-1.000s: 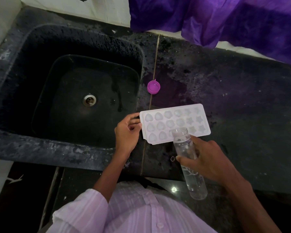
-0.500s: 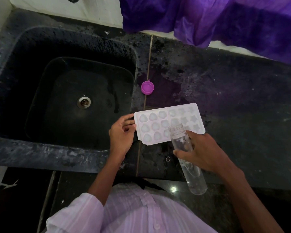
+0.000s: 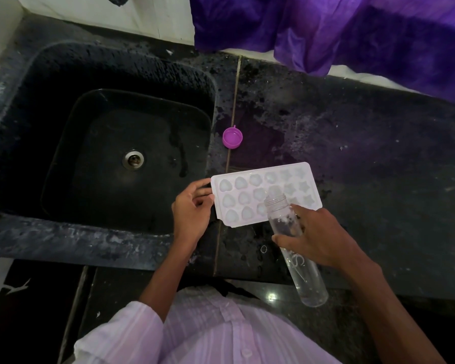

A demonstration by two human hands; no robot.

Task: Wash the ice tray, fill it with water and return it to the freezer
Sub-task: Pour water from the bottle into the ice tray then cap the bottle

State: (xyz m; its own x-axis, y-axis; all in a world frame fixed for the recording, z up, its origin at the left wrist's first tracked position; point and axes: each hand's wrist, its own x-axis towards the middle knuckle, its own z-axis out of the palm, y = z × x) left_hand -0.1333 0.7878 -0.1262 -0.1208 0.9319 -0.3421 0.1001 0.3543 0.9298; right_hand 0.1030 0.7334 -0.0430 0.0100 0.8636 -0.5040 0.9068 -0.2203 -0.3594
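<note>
Head view: ice tray (image 3: 243,198) flat on the worktop (image 3: 378,179) near its front edge, just beside the sink (image 3: 63,240); left hand (image 3: 192,208) pinching its left end; right hand (image 3: 318,237) wrapped round a clear bottle (image 3: 307,279), open mouth tilted over the tray; purple cap (image 3: 232,137) behind, apart.

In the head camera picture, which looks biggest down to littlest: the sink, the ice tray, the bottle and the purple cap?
1. sink
2 and 3. ice tray and bottle: unsure; the bottle looks about as long but thinner, and it is nearer the camera.
4. purple cap
</note>
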